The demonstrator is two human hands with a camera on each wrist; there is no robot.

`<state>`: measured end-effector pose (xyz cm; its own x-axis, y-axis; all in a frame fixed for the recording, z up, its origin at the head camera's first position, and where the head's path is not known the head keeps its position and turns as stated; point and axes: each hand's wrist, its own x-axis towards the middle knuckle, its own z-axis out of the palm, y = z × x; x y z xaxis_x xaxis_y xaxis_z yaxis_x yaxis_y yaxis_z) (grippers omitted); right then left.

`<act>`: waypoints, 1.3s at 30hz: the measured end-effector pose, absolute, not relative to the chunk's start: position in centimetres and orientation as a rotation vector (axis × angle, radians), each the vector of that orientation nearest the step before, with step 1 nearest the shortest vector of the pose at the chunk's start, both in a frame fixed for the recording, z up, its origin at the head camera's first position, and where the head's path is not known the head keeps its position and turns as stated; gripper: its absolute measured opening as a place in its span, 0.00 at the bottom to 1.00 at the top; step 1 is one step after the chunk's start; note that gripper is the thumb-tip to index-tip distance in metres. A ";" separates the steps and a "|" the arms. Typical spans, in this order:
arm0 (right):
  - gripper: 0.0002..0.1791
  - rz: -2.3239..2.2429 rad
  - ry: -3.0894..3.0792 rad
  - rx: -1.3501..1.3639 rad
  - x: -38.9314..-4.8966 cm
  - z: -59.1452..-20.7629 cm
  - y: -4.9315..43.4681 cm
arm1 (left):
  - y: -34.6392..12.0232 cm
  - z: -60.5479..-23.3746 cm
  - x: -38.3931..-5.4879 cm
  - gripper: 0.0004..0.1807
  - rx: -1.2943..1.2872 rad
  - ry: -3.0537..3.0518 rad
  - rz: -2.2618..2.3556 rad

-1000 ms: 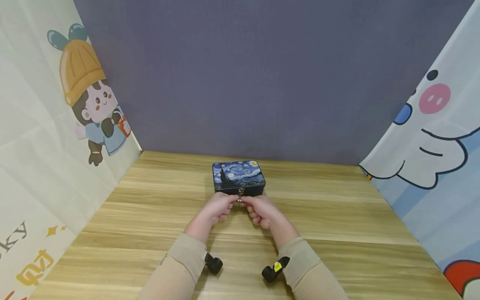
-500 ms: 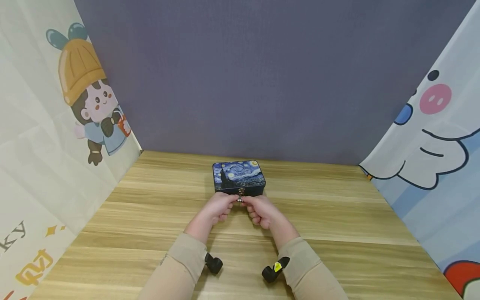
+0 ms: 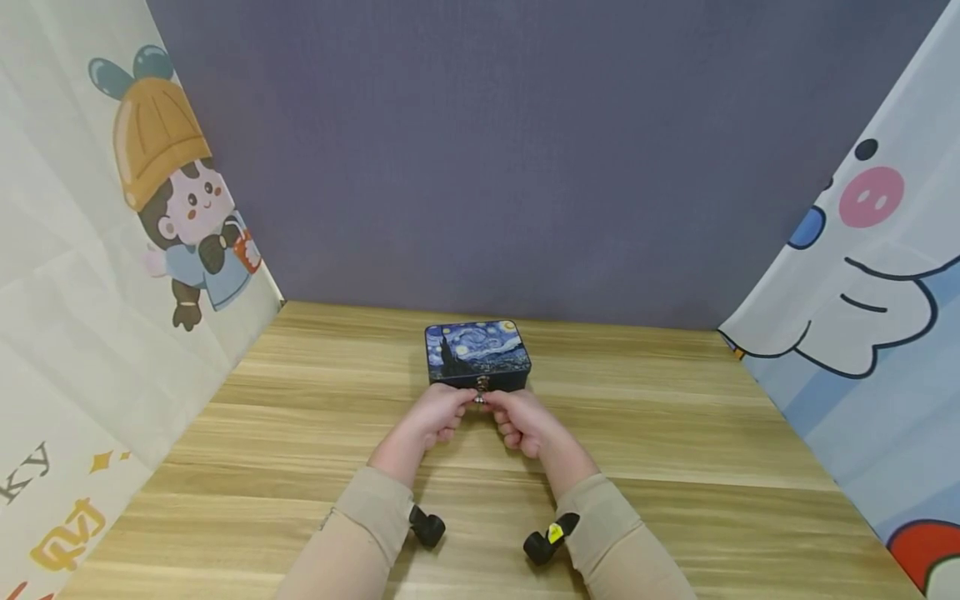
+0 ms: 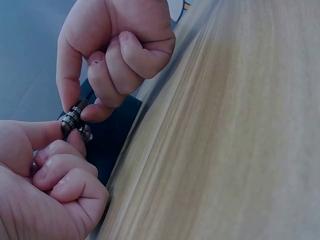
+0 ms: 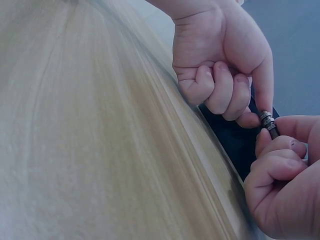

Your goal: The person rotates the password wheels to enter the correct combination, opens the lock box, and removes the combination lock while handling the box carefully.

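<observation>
A small combination padlock [image 4: 71, 119] with ringed number dials hangs at the front of a dark tin box [image 3: 477, 352] whose lid bears a swirling blue-and-yellow night sky. My left hand [image 3: 441, 414] pinches one end of the padlock between thumb and forefinger. From the other side, my right hand [image 3: 522, 419] pinches the opposite end the same way. On both hands the remaining fingers are curled into the palm. The right wrist view shows the dial rings [image 5: 267, 120] between the fingertips. A brass-coloured clasp [image 3: 483, 383] sits just above the padlock, and the lid is down.
The box rests on a wood-grain table [image 3: 675, 433] near its back edge, before a grey-purple wall panel [image 3: 480, 158]. Printed cartoon sheets line the left side [image 3: 67, 275] and the right side [image 3: 907, 333]. Both sleeves carry small black wrist cameras.
</observation>
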<state>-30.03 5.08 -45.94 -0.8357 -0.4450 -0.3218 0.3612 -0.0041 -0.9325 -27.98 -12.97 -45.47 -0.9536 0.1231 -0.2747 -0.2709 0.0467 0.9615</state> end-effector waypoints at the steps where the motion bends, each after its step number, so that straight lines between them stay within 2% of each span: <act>1: 0.15 -1.893 1.725 -0.090 -30.0 -45.9 5.1 | -13.0 -45.5 -28.0 0.16 -0.149 2.047 1.986; 32: 0.19 -1.912 1.724 -0.004 -31.0 -45.8 6.1 | -13.1 -45.3 -28.0 0.17 -0.139 2.112 1.944; 39: 0.25 -1.959 1.661 0.056 -31.5 -45.6 7.4 | -13.0 -45.3 -27.8 0.16 -0.127 2.119 1.943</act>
